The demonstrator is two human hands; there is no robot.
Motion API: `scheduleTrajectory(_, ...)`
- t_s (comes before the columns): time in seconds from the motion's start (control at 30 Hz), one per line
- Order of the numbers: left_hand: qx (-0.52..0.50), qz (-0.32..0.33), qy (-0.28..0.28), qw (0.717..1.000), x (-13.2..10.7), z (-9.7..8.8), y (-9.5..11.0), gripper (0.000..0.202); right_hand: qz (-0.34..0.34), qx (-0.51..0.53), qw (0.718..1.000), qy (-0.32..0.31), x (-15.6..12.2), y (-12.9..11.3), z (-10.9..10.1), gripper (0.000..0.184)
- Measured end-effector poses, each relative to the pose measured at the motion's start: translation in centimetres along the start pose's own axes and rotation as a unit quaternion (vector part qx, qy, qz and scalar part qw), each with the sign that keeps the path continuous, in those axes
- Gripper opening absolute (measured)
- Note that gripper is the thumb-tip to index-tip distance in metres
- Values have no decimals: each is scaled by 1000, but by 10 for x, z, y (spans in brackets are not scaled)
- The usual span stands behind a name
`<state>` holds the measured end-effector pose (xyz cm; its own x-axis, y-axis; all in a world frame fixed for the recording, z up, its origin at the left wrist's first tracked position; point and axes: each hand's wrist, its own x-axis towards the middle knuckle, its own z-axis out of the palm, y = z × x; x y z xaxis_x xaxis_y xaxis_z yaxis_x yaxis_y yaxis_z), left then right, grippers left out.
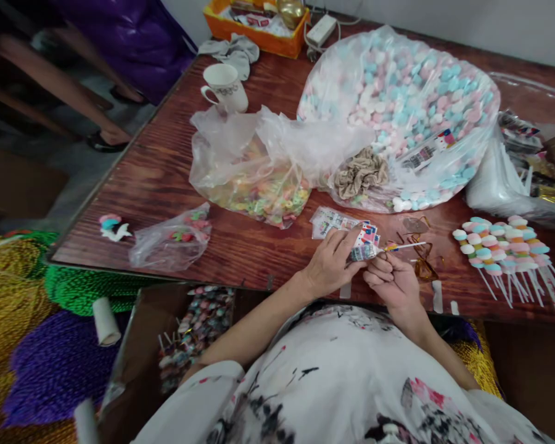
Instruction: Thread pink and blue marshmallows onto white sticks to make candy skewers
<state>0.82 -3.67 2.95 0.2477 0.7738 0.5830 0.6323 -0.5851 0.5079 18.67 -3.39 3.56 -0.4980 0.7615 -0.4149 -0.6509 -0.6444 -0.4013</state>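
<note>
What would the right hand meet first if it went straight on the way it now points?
Most likely the packet, held by the left hand; the right hand seems to pinch its end, though exact depth is unclear.

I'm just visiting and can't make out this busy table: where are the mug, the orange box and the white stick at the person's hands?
Mug [227, 92], head view: on its outer wall.
Orange box [264, 42], head view: on its front wall.
White stick [411, 245], head view: on its bare length.

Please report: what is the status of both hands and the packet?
Left hand gripping small printed clear-plastic packet. Right hand pinching it near thin white stick. Shiny gold ties nearby, not blocking.
</note>
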Motion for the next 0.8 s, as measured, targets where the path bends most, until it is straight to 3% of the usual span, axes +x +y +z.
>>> scheduleTrajectory(0.17,-26,-52,-26,998,-5,0,-1,70,-24,-105,994,8,3,4,-6,36)
scheduleTrajectory(0.3,-31,-68,-31,997,-9,0,2,62,-25,-124,992,8,5,6,-9,37)
scheduleTrajectory(0.6,37,-7,-14,999,-15,-1,3,51,-26,-171,984,32,5,7,-7,19)
scheduleTrajectory(0.7,26,-21,-23,999,-22,-19,2,34,-28,-216,975,29,-5,3,-8,11)
scheduleTrajectory(0.8,13,-84,-86,993,-35,-70,-1,21,-6,-223,974,37,-23,-3,-19,8)
